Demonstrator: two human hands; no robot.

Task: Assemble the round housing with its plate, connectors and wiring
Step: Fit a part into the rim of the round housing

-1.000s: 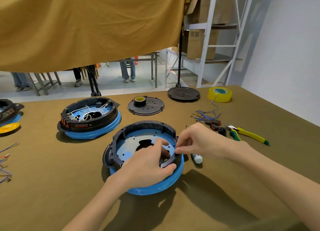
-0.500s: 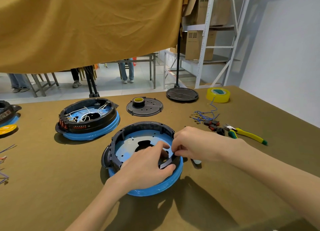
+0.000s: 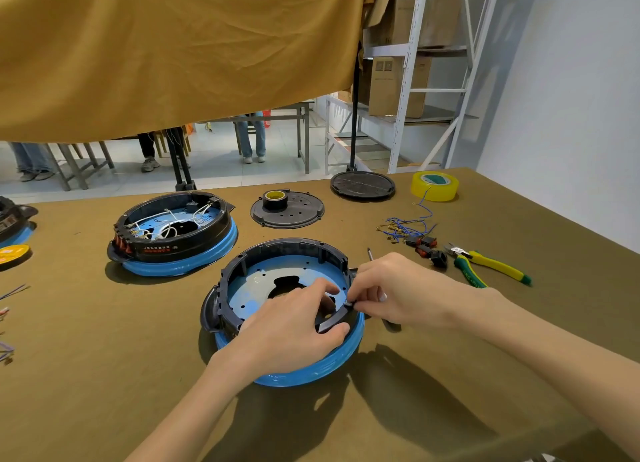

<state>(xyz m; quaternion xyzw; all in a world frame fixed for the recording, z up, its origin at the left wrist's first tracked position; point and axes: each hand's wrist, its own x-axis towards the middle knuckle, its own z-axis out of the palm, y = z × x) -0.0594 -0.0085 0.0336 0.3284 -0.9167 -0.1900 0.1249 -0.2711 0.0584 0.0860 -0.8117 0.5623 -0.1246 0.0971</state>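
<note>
Your left hand (image 3: pixel 291 330) curls over the near rim of the round housing (image 3: pixel 287 281), thumb outside, fingers inside on the wall. Your right hand (image 3: pixel 391 292) pinches a small dark part at the right rim; what it is, you cannot tell. The housing, black ribbed plastic on a glossy blue ring with a perforated blue plate (image 3: pixel 263 281), sits mid-tabletop (image 3: pixel 86 357).

curtain (image 3: pixel 173 53): mustard, hung above | counter (image 3: pixel 86 375): olive cloth | shelving (image 3: pixel 426 80): white metal, cardboard boxes | wall (image 3: pixel 571 98): pale
</note>
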